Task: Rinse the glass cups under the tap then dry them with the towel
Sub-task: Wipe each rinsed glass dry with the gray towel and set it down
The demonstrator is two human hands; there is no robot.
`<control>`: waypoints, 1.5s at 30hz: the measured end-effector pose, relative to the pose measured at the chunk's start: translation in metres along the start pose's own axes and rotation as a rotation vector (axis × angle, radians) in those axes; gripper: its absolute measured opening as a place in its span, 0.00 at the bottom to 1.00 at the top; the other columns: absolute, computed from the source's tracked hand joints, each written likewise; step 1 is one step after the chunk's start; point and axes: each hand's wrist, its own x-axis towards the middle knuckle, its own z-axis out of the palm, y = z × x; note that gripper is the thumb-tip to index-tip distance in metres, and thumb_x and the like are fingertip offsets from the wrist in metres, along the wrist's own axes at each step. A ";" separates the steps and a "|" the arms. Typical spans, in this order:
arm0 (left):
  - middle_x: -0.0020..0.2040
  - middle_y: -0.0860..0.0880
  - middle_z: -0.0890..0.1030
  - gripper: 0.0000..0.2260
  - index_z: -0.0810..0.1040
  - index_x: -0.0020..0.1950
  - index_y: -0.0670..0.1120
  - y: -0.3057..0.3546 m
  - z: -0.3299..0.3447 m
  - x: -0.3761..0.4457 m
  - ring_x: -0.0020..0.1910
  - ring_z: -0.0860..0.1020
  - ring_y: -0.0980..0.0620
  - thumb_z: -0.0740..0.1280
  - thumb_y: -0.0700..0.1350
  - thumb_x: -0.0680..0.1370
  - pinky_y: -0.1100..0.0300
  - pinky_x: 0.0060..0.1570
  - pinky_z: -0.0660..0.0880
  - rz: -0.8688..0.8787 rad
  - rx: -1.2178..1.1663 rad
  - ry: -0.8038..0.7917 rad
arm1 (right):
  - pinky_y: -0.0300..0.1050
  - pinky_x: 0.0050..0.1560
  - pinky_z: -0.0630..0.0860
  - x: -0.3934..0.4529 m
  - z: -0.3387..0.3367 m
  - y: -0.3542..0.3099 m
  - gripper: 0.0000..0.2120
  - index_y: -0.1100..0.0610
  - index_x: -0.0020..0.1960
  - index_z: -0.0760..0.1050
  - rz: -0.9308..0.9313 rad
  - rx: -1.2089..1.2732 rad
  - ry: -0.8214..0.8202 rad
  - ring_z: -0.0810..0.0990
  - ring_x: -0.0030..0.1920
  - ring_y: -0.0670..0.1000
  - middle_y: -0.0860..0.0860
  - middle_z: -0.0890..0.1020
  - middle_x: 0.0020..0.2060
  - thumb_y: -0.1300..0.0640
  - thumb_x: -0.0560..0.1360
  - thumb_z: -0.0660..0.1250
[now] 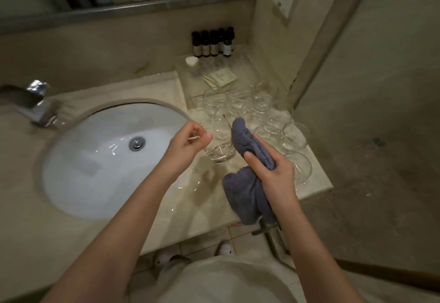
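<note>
A clear glass cup is just right of the sink, over the wet counter. My left hand is at its left side with curled fingers, and the fingertips pinch the glass wall. My right hand grips a grey-blue towel. The towel's upper end rises against the right side of the cup, and its lower end hangs over the counter's front edge. Several more glass cups stand grouped on the counter to the right.
The white oval sink with its drain lies to the left, with a chrome tap at its far left. Behind the cups are a clear tray with a card and several dark bottles. A wall closes the right side.
</note>
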 end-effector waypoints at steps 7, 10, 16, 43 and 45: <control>0.51 0.44 0.77 0.08 0.65 0.44 0.47 0.024 -0.048 -0.016 0.48 0.80 0.45 0.63 0.46 0.79 0.56 0.44 0.79 -0.054 -0.365 0.046 | 0.30 0.62 0.70 0.007 0.052 -0.015 0.22 0.47 0.65 0.73 -0.105 0.027 -0.164 0.75 0.64 0.37 0.39 0.78 0.62 0.62 0.75 0.70; 0.48 0.45 0.79 0.12 0.64 0.44 0.48 0.027 -0.058 -0.020 0.43 0.81 0.45 0.67 0.52 0.75 0.56 0.40 0.78 -0.089 -0.499 0.152 | 0.31 0.64 0.68 0.010 0.078 -0.022 0.22 0.39 0.64 0.70 -0.154 -0.022 -0.198 0.72 0.66 0.35 0.37 0.75 0.64 0.55 0.75 0.71; 0.40 0.52 0.81 0.28 0.62 0.45 0.51 0.032 -0.078 -0.023 0.36 0.81 0.54 0.77 0.57 0.58 0.62 0.37 0.76 0.025 -0.304 0.331 | 0.29 0.64 0.67 0.007 0.130 -0.029 0.25 0.36 0.67 0.64 -0.190 -0.020 -0.236 0.70 0.67 0.33 0.35 0.72 0.66 0.50 0.74 0.69; 0.50 0.44 0.85 0.26 0.71 0.61 0.51 0.040 -0.127 -0.039 0.46 0.84 0.46 0.77 0.47 0.66 0.54 0.43 0.82 -0.003 -0.647 0.322 | 0.55 0.69 0.71 0.003 0.208 -0.047 0.26 0.52 0.72 0.69 0.020 0.317 -0.207 0.77 0.65 0.50 0.50 0.80 0.63 0.52 0.75 0.68; 0.59 0.42 0.82 0.27 0.72 0.63 0.50 0.035 -0.131 -0.037 0.57 0.82 0.43 0.75 0.53 0.67 0.47 0.55 0.80 -0.064 -0.688 0.264 | 0.61 0.68 0.71 0.005 0.210 -0.050 0.27 0.53 0.71 0.70 0.072 0.332 -0.214 0.78 0.64 0.54 0.53 0.80 0.63 0.49 0.74 0.69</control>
